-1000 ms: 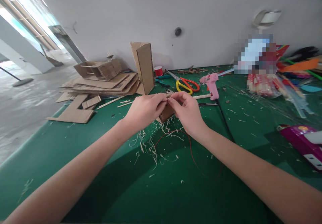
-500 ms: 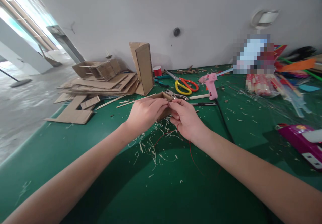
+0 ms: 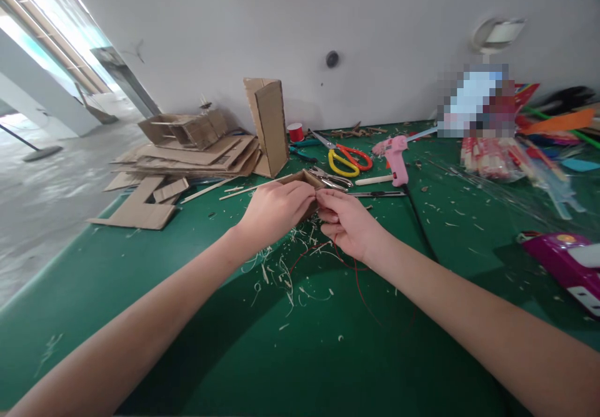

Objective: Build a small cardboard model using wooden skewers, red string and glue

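My left hand (image 3: 276,211) is closed on a small open cardboard box (image 3: 307,177), mostly hidden behind the fingers. Against its near corner, my right hand (image 3: 347,222) pinches with thumb and forefinger, the fingertips of both hands almost touching. A thin red thread (image 3: 359,286) trails from under the right hand down onto the green table (image 3: 225,354). Exactly what lies between the right fingertips is too small to see. Pale shavings (image 3: 281,273) are scattered below the hands.
Behind the hands lie pliers (image 3: 330,179), a cutter knife (image 3: 379,194), scissors (image 3: 344,160) and a red thread spool (image 3: 295,132). A pink glue gun (image 3: 397,160) stands right of them. Cardboard sheets (image 3: 182,157) and an upright cardboard piece (image 3: 272,129) are at left; a purple device (image 3: 562,257) sits right.
The right hand has turned slightly and its lower fingers have loosened a little, while its fingertips stay at the box's corner. The view has shifted slightly.
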{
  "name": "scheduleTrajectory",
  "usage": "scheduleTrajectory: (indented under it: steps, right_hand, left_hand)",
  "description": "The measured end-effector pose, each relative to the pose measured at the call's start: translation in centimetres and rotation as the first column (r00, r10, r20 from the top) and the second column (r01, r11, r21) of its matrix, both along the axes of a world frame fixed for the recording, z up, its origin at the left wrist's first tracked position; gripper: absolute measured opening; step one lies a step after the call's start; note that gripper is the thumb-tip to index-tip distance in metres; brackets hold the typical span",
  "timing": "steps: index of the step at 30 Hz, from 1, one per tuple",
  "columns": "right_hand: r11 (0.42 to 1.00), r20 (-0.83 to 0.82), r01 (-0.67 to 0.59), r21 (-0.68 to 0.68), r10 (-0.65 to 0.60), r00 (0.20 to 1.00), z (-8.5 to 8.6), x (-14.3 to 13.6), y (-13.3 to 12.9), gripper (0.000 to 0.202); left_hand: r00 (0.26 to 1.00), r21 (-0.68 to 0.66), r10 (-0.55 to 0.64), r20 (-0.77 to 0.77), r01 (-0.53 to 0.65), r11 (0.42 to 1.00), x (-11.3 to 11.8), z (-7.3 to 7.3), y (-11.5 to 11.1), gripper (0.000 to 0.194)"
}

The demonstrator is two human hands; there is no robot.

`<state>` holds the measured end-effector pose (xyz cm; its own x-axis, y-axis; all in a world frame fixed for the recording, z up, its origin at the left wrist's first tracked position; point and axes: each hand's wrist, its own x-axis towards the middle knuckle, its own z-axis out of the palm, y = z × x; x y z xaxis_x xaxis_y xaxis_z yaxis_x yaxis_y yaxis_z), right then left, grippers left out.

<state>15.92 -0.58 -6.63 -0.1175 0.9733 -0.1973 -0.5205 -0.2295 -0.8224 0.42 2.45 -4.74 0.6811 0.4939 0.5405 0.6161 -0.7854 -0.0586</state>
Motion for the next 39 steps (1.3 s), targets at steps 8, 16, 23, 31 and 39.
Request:
scheduleTrajectory:
  steps: [8,16,23,31,39]
  right_hand:
    - [0.790,0.569,-0.084,0.608,-0.360,0.739,-0.7,1.1,0.4,0.010]
    - [0.486,0.576,-0.310,0.817,-0.684,0.448,-1.5,1.8,1.0,0.013]
    - [0.508,0.610,-0.339,0.792,-0.674,0.416,-1.9,1.5,1.0,0.009]
    - [0.485,0.590,-0.346,0.803,-0.726,0.353,-1.8,1.0,0.7,0.015]
    - [0.509,0.612,-0.346,0.788,-0.707,0.355,-2.0,1.1,0.8,0.012]
  left_hand:
    - [0.995,-0.242,0.064,0.081,-0.042,0.969,-0.3,1.3,0.1,0.020]
    - [0.998,-0.322,-0.001,0.066,0.022,0.946,-0.7,1.5,0.5,0.023]
    - [0.999,-0.376,-0.027,0.044,0.041,0.926,-1.0,2.1,0.7,0.022]
    - [0.996,-0.395,-0.023,0.081,0.054,0.917,-1.0,1.9,0.7,0.023]
    - [0.998,-0.419,0.017,0.061,0.010,0.908,-0.9,2.5,0.4,0.021]
